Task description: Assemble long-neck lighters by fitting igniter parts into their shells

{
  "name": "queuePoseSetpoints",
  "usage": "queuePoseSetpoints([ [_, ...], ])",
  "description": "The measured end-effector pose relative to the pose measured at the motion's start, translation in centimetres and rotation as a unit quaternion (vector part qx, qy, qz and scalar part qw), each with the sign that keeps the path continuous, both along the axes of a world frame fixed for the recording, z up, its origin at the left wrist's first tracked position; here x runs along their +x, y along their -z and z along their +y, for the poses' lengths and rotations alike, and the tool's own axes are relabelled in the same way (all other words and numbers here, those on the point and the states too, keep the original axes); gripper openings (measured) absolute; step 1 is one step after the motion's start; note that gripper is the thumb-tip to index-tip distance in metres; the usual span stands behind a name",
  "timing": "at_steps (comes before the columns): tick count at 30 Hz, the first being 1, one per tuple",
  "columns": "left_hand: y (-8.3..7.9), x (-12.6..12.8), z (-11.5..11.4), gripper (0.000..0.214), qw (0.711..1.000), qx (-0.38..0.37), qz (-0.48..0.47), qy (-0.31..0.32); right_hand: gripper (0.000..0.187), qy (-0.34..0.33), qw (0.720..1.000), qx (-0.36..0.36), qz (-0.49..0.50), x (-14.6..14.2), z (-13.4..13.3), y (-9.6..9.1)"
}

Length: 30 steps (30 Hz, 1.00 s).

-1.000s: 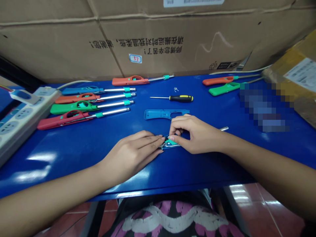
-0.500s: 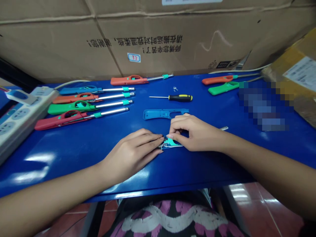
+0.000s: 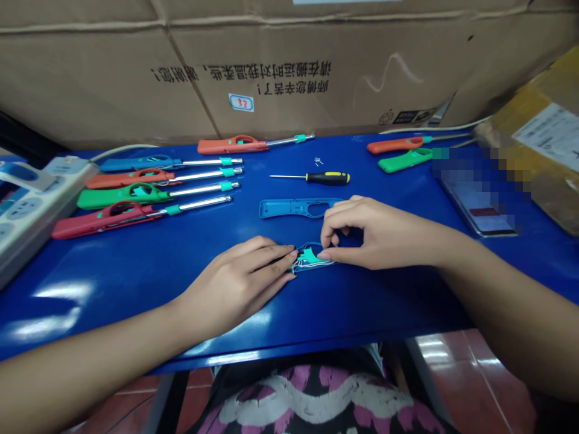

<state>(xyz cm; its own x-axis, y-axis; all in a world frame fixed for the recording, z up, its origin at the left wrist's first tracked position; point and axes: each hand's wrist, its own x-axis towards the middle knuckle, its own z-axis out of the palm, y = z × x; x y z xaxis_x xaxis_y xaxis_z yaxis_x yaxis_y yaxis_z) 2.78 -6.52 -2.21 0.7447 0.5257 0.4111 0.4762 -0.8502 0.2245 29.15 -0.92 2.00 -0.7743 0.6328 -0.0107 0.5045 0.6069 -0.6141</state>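
Observation:
My left hand [image 3: 239, 280] lies flat on the blue table [image 3: 136, 271], fingers together, pressing down the end of an opened blue lighter body [image 3: 312, 258]. My right hand [image 3: 375, 232] is curled above that body, its fingertips pinching at a teal part and thin white wires inside it. Most of the lighter body is hidden under my two hands. Just behind my right hand lies a separate blue lighter shell half [image 3: 296, 208].
A black and yellow screwdriver [image 3: 316, 178] and a tiny metal spring [image 3: 318, 161] lie further back. Several long lighters [image 3: 149, 193] lie in a row at left, one orange lighter [image 3: 248, 143] behind, two more lighters [image 3: 402, 154] at right. Power strip [image 3: 27, 205] at left, cardboard boxes [image 3: 289, 60] behind.
My right hand has shifted slightly right, uncovering more of the teal part and wires. The left hand has stayed put. The camera has dipped a little.

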Motion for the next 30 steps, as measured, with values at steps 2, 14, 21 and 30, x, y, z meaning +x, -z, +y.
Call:
queuePoseSetpoints([
  [2, 0.0, 0.0, 0.0, 0.033, 1.0, 0.006, 0.003, 0.001, 0.017, -0.003, 1.0, -0.012, -0.022, 0.0, 0.1, 0.2],
  [14, -0.3, -0.4, 0.5, 0.033, 1.0, 0.01, 0.006, 0.01, 0.022, 0.011, 0.998, -0.015, -0.063, 1.9, 0.3, -2.4],
  [21, -0.6, -0.4, 0.5, 0.048, 0.999, -0.024, 0.044, -0.007, 0.012, -0.005, 0.993, -0.064, -0.103, 1.3, 0.6, -1.1],
  [30, -0.9, -0.4, 0.6, 0.056, 0.992, -0.041, 0.121, 0.003, 0.016, 0.071, 0.985, -0.126, -0.093, 0.5, 0.3, -0.2],
])
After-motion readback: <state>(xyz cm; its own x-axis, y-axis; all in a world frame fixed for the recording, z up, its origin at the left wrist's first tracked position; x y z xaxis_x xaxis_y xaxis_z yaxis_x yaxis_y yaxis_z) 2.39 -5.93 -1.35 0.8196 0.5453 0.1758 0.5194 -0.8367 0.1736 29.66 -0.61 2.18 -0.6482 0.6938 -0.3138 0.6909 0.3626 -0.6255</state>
